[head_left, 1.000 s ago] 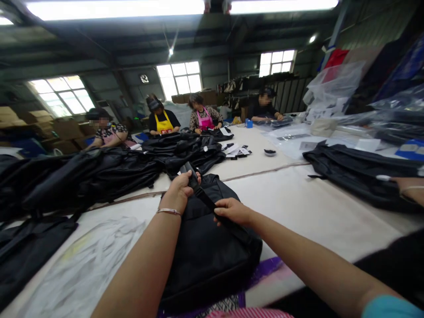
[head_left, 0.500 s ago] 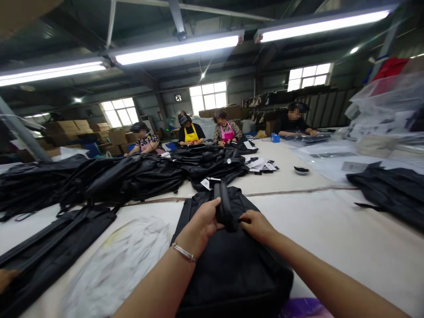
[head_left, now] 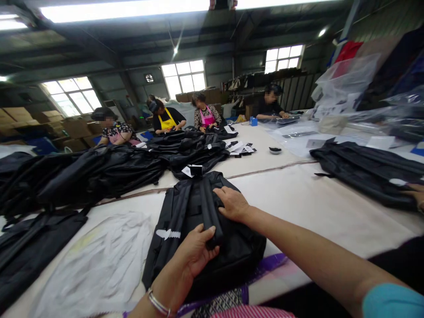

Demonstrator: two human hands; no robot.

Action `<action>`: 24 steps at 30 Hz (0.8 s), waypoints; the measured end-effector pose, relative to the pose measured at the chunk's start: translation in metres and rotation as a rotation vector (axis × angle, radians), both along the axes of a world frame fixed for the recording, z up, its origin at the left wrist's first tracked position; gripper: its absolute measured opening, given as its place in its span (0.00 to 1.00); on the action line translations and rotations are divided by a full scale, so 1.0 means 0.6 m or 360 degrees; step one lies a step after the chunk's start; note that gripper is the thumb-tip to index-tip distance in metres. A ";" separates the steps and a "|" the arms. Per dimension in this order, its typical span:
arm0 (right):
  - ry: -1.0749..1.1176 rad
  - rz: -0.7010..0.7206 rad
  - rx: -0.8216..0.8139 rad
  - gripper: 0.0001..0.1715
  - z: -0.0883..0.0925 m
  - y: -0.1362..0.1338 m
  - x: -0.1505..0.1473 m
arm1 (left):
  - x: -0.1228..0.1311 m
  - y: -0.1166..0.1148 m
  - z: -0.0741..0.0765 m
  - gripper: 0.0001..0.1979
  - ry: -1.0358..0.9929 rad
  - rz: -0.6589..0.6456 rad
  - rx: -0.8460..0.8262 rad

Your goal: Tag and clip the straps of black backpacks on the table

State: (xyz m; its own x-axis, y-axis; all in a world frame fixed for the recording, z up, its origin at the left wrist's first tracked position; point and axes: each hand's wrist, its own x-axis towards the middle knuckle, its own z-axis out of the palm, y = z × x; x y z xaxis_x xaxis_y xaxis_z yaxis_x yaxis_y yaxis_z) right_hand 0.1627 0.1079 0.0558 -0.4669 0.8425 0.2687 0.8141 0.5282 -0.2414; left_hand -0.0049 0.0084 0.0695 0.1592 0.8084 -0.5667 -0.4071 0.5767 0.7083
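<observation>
A black backpack (head_left: 238,256) lies in front of me with its strap side up. Two padded shoulder straps run along it, and a white wrap sits round the left strap (head_left: 170,225). My left hand (head_left: 197,251), with a silver bangle at the wrist, is closed on the lower part of the right shoulder strap (head_left: 208,203), thumb on top. Higher up, my right hand (head_left: 233,204) has its fingers curled at that strap's right edge; its fingertips are partly hidden. Tags (head_left: 192,170) stick out at the bag's top end.
Piled black bags (head_left: 99,170) cover the table's far left. A crumpled white cloth (head_left: 99,260) lies left of my backpack. Loose tags (head_left: 239,149) and a small dish (head_left: 274,150) lie beyond. At right, another person's hand (head_left: 415,194) touches a black bag (head_left: 367,170). Co-workers sit opposite.
My view has turned right and tilted down. The strap held up in my left hand now lies along the backpack. The left strap with its white wrap has come into sight.
</observation>
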 end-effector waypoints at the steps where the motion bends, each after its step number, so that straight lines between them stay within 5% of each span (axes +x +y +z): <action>1: -0.0038 0.0056 0.0037 0.43 0.004 0.002 -0.001 | 0.003 -0.001 0.000 0.10 0.0016 -0.0013 -0.0017; 3: -0.0149 0.0210 0.0093 0.45 0.012 0.010 -0.003 | 0.008 -0.001 0.002 0.09 0.0026 -0.0035 -0.0077; 10: -0.0349 0.0954 0.0144 0.24 0.021 0.023 -0.012 | 0.003 -0.010 -0.002 0.13 -0.0136 0.0008 -0.0208; 15: -0.0095 0.0882 0.0145 0.20 -0.017 0.026 -0.009 | -0.007 0.002 -0.009 0.14 -0.0496 -0.0250 -0.0183; 20: -0.0072 0.0818 0.0138 0.18 -0.024 0.027 -0.006 | 0.017 0.042 -0.017 0.24 -0.0281 -0.0101 -0.0212; 24: -0.0130 0.0793 0.0153 0.18 -0.023 0.032 -0.002 | 0.025 0.065 -0.017 0.20 -0.0294 -0.0137 -0.0267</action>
State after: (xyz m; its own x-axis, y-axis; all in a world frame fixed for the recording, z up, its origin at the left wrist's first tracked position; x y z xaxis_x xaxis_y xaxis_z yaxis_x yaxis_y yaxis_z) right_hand 0.1616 0.1270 0.0420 -0.8281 0.4858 0.2797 0.4723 0.8734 -0.1186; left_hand 0.0101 0.0474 0.0590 0.3364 0.6844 -0.6468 -0.4651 0.7180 0.5178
